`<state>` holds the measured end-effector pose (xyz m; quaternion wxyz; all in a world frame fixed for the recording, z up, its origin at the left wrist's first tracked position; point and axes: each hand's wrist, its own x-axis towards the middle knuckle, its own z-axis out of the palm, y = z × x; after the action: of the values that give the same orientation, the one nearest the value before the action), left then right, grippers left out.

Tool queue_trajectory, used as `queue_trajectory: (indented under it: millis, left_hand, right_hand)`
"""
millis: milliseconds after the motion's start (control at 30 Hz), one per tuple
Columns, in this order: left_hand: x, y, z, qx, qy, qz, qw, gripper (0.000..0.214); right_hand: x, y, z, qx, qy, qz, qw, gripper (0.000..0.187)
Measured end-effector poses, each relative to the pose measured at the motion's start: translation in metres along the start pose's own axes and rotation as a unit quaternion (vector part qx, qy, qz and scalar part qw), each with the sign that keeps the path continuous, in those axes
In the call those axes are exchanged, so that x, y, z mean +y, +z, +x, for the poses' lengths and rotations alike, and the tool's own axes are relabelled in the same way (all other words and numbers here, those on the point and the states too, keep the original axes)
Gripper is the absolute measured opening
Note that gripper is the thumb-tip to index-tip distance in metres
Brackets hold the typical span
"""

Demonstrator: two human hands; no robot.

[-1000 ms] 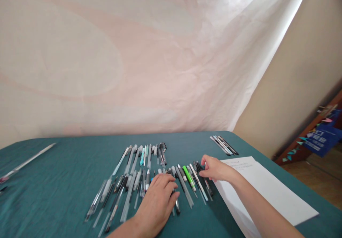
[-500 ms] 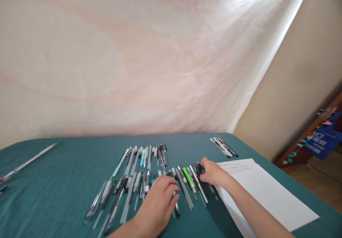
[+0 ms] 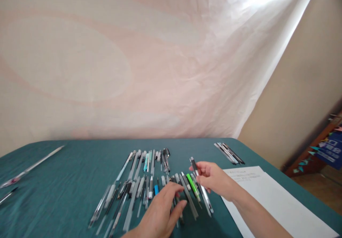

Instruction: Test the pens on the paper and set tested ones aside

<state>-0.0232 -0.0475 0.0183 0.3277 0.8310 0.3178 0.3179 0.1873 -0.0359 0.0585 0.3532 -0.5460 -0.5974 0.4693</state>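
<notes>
Right hand (image 3: 211, 177) pinching a pen (image 3: 194, 164) beside two rows of pens

Through the head camera I view a table under a dark green cloth (image 3: 69, 184), with both of my working hands in the lower part of the frame. The right hand, right of the lower centre, grasps the pen between thumb and bent fingers; its dark upper end points toward the top of the frame and slants slightly left. I cannot tell whether its lower end touches the cloth. Just left of it lies a bright green pen (image 3: 192, 186). The left hand (image 3: 161, 209), at bottom centre, is loosely curved, with a gap between thumb and forefinger; pens show in that gap, and I see nothing gripped there. Whether its hidden fingers touch the pens, I cannot tell.

The near row of pens (image 3: 130, 203) spreads across the lower centre, partly covered by the left hand. A shorter far row (image 3: 153, 162) lies above it, near the frame's centre. A small group of pens (image 3: 229, 153) lies at right of centre, above sheets of white paper (image 3: 272, 204) at lower right, over which the right forearm passes. A dark pen (image 3: 9, 195) lies at the left edge. A pale curtain (image 3: 165, 67) fills the upper frame.
</notes>
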Motion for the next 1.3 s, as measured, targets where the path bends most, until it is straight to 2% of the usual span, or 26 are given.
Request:
queue_trajectory:
  millis: [100,200,300,433,533,733,867,1300]
  left_hand:
    - [0.000,0.005,0.004,0.016,-0.080,-0.155,0.984,0.035]
    - [0.003,0.010,0.008,-0.001,-0.095,-0.327,0.940,0.040]
    - [0.007,0.011,0.011,-0.021,-0.136,-0.404,0.904,0.039]
    - [0.010,0.013,0.013,-0.005,-0.201,-0.397,0.895,0.030]
    - [0.008,0.015,0.011,0.013,-0.220,-0.382,0.897,0.026]
    - [0.006,0.014,0.009,0.034,-0.178,-0.293,0.939,0.012]
    - [0.005,0.011,0.010,0.045,-0.171,-0.258,0.950,0.010]
    - [0.008,0.008,0.009,0.039,-0.161,-0.211,0.963,0.009]
  right_hand:
    - [-0.012,0.023,-0.007,0.027,-0.018,0.082,0.996,0.013]
    - [-0.014,0.036,-0.010,0.032,-0.030,0.119,0.992,0.009]
    - [-0.012,0.042,-0.010,0.031,-0.034,0.132,0.990,0.007]
    - [-0.010,0.044,-0.010,0.032,-0.035,0.130,0.990,0.010]
    - [-0.014,0.035,-0.010,0.067,-0.058,0.136,0.987,0.017]
    - [-0.038,-0.010,-0.021,0.204,-0.158,0.185,0.948,0.024]
    - [-0.044,-0.033,-0.027,0.261,-0.189,0.137,0.937,0.027]
    - [-0.043,-0.040,-0.027,0.259,-0.178,0.010,0.949,0.028]
